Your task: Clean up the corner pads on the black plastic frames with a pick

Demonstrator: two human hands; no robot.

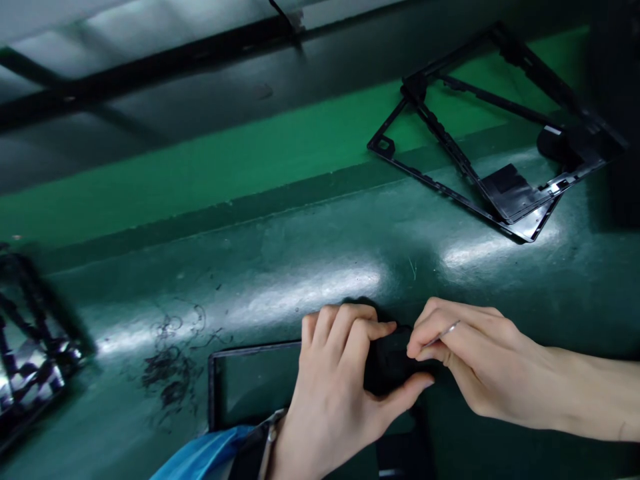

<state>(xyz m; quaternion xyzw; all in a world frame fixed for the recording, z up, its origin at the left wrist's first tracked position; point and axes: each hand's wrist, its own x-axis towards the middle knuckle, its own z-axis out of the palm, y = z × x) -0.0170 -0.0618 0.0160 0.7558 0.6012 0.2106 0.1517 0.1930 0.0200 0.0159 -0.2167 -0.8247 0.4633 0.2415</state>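
Observation:
A thin black frame [212, 390] lies on the green table at the lower middle. My left hand [345, 373] rests over its right part, fingers curled on a dark piece [387, 360] and thumb stretched along the piece's near side. Just to the right, my right hand [465, 350] pinches a slim metal tool [443, 333], its fingertips close to the dark piece. The tool's working end is hidden by the fingers.
Two black frames [450, 147] overlap at the upper right. More black frames [30, 347] are stacked at the left edge. Dark thin shavings [173, 373] lie left of the frame. A grey ledge [200, 100] runs along the back.

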